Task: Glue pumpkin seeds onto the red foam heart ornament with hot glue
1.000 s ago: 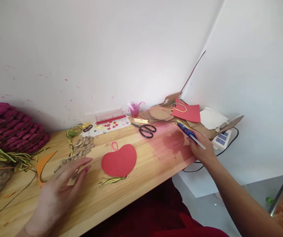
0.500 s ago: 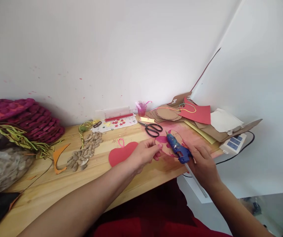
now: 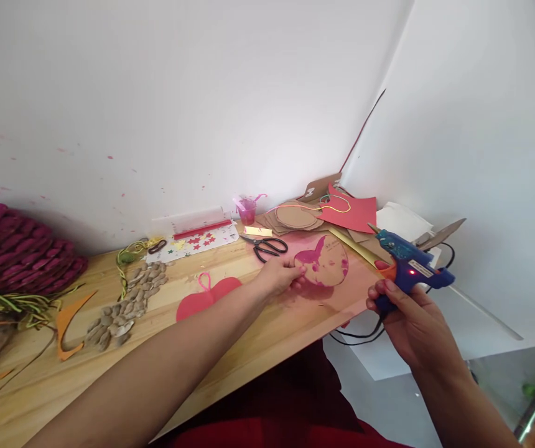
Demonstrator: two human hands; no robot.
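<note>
My left hand (image 3: 282, 276) pinches the left edge of a round cardboard disc (image 3: 328, 267) blotched with magenta paint, held just over the pink-stained part of the table. Off to the right, my right hand (image 3: 410, 314) wraps round the handle of a blue hot glue gun (image 3: 407, 261). Its nozzle points up and to the left, apart from the disc, and a small red light glows on its side. A clear glue stick (image 3: 486, 312) sticks out behind. Left of my left forearm lies a red paper shape (image 3: 206, 297) with a pink loop on top.
Black scissors (image 3: 270, 249) lie behind the disc, near a pink cup (image 3: 247, 211). Cardboard discs (image 3: 298, 214) and red paper (image 3: 354, 210) are stacked at the back right. Shells (image 3: 125, 305), an orange scrap (image 3: 66, 323) and a magenta stack (image 3: 20, 252) are on the left.
My right hand has lifted the glue gun away from the disc, to the right and up, turning it so its side shows. My left hand still holds the disc. The view has shifted right.
</note>
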